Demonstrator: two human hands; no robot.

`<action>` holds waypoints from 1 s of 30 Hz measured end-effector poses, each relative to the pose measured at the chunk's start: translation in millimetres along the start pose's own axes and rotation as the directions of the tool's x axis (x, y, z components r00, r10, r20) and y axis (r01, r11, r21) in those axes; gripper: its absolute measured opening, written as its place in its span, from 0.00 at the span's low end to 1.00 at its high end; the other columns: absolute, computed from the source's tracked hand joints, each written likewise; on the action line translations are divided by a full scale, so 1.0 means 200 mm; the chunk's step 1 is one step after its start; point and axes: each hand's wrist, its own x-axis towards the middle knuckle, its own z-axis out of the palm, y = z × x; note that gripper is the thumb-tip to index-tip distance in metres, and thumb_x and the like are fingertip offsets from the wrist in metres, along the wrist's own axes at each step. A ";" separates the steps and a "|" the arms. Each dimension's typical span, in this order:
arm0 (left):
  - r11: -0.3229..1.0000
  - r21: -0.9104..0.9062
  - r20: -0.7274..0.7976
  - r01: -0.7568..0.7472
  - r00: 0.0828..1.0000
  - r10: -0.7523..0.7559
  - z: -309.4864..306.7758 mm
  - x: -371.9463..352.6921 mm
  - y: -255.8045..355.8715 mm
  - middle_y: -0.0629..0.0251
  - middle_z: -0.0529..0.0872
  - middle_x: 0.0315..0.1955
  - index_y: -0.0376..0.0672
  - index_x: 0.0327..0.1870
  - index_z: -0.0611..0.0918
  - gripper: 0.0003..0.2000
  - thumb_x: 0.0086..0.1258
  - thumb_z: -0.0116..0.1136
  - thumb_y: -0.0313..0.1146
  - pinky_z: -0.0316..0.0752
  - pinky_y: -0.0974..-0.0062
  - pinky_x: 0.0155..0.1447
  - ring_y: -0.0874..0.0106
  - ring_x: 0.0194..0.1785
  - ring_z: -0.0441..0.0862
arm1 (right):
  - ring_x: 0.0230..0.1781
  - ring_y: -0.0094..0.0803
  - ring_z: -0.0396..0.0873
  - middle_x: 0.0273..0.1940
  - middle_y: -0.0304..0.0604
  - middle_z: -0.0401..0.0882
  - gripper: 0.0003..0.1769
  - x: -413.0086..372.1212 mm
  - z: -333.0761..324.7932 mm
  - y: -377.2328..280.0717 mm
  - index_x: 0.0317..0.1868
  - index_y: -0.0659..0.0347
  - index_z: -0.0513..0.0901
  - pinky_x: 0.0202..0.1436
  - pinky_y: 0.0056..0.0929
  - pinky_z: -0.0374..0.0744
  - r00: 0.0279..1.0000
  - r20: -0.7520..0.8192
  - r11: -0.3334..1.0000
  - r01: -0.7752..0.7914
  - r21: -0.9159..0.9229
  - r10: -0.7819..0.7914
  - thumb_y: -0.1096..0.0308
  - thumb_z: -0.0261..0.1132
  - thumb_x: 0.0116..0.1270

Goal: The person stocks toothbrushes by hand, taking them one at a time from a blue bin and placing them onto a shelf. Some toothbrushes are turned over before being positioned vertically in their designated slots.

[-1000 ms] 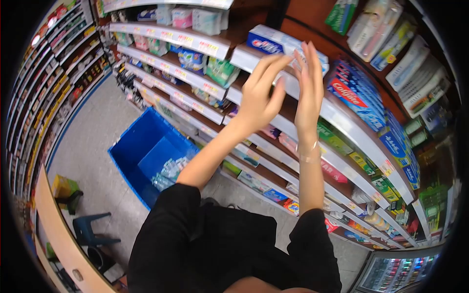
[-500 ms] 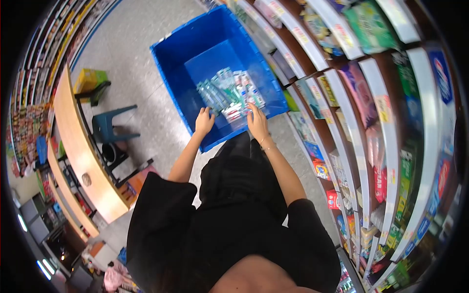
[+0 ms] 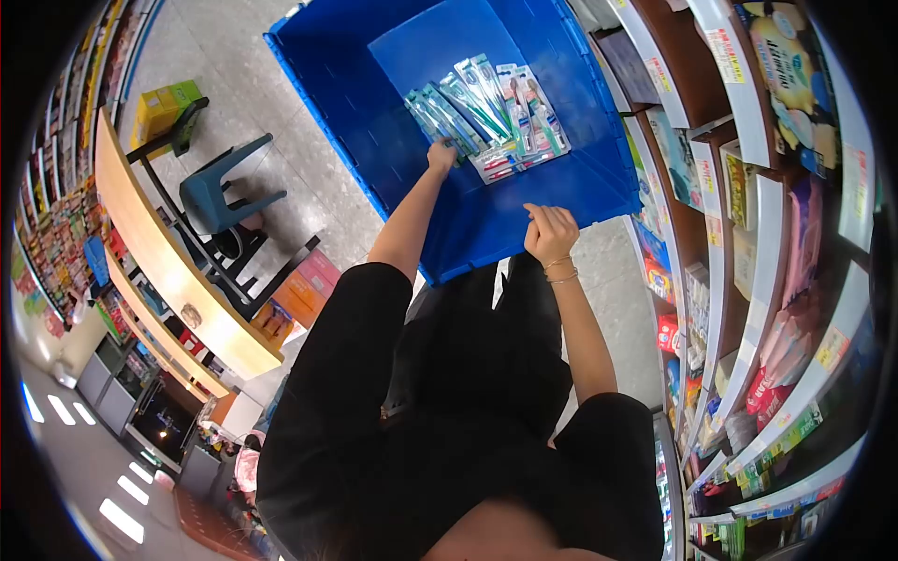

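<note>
Several toothbrushes in clear packs [image 3: 477,103] lie side by side in a deep blue plastic crate [image 3: 486,245]. Those on the left have green handles, while the ones on the right have white backing cards and pink or red parts. My left hand [image 3: 442,155] reaches into the crate, its fingers curled at the near end of the left-hand packs and apparently gripping one; the fingertips are partly hidden. Over the crate's near right side, my right hand [image 3: 552,231] is loosely closed with nothing visible in it, apart from the packs.
Shelves of packaged goods [image 3: 748,234] run close along the right. To the left are a wooden-topped counter [image 3: 168,271], a dark blue-green stool [image 3: 220,196] and a yellow-green box [image 3: 164,117]. Grey floor tiles [image 3: 290,159] lie between the counter and crate.
The crate appears larger and nearer the top of the view. My left hand has moved onto the left-hand packs; my right hand has drawn back from the packs toward the near rim, fingers curled.
</note>
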 end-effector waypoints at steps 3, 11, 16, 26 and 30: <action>0.984 -0.154 0.023 0.089 0.996 -0.086 0.05 0.07 -0.03 0.49 0.84 0.40 0.46 0.51 0.82 0.22 0.52 0.53 0.30 0.74 0.70 0.52 0.60 0.47 0.82 | 0.22 0.34 0.76 0.22 0.39 0.76 0.12 -0.02 0.00 0.00 0.32 0.59 0.82 0.32 0.30 0.74 1.000 0.019 1.000 -0.010 -0.010 0.010 0.75 0.56 0.47; 0.919 -0.350 0.263 0.183 0.961 -0.091 0.12 0.18 -0.15 0.54 0.84 0.36 0.32 0.51 0.79 0.17 0.62 0.54 0.29 0.77 0.73 0.43 0.65 0.38 0.82 | 0.21 0.33 0.75 0.20 0.39 0.75 0.12 -0.01 0.01 0.00 0.32 0.60 0.82 0.30 0.28 0.73 1.000 -0.026 1.000 -0.010 -0.013 0.010 0.75 0.55 0.46; 0.904 -0.381 0.332 0.193 0.941 -0.061 0.11 0.19 -0.13 0.52 0.83 0.39 0.29 0.50 0.79 0.16 0.63 0.51 0.27 0.78 0.74 0.38 0.66 0.39 0.82 | 0.20 0.33 0.75 0.19 0.39 0.74 0.12 -0.01 0.01 -0.01 0.32 0.60 0.82 0.30 0.28 0.73 0.999 -0.033 0.999 -0.021 -0.030 0.020 0.76 0.55 0.46; 0.987 -0.162 -0.008 -0.009 1.000 0.008 0.19 0.21 -0.09 0.51 0.85 0.34 0.36 0.43 0.84 0.16 0.52 0.55 0.30 0.76 0.68 0.50 0.59 0.41 0.83 | 0.20 0.32 0.75 0.20 0.38 0.75 0.11 0.00 0.00 -0.02 0.31 0.59 0.82 0.30 0.28 0.73 0.998 -0.051 0.999 -0.037 -0.023 0.036 0.76 0.55 0.46; 0.988 -0.148 -0.293 -0.039 0.956 -0.007 0.16 0.01 0.06 0.52 0.85 0.31 0.39 0.33 0.84 0.10 0.51 0.58 0.31 0.75 0.64 0.47 0.56 0.39 0.83 | 0.21 0.32 0.75 0.21 0.38 0.76 0.10 -0.01 0.01 -0.02 0.30 0.58 0.82 0.31 0.28 0.73 0.998 -0.055 0.999 -0.044 -0.014 0.043 0.76 0.56 0.46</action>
